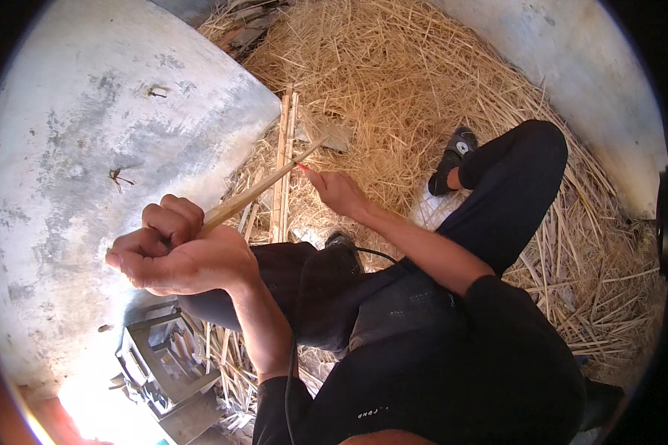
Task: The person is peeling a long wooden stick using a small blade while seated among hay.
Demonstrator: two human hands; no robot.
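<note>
Head view: The workpiece, a pale split-bamboo strip (254, 193), was held off the floor in front of the person. It ran at a slant from the near left to the far right and narrowed toward its far end.

The left hand (185, 256) had its fingers curled inward, clasping the near, wider end. The right hand (339, 193) was closed toward the far part of the strip, pinching a small red object (303, 167) between thumb and fingers. The object met the strip in the view; whether it pressed on it could not be told.

Handling, by judgement: the strip was light and springy lengthwise, stiffer at the wide end and easier to snap at the slender tip. Its faces were probably dry and smooth, so a firm clasp was needed against twisting; its split edges could cut or splinter. The wide near end was the sound place for hold, with fingers clear of the edges.

Surroundings: two long slats (282, 167) lay beyond the strip, on straw-like shavings (393, 67). A stained wall (67, 148) stood at left; a wooden frame (189, 389) stood at near left.
</note>
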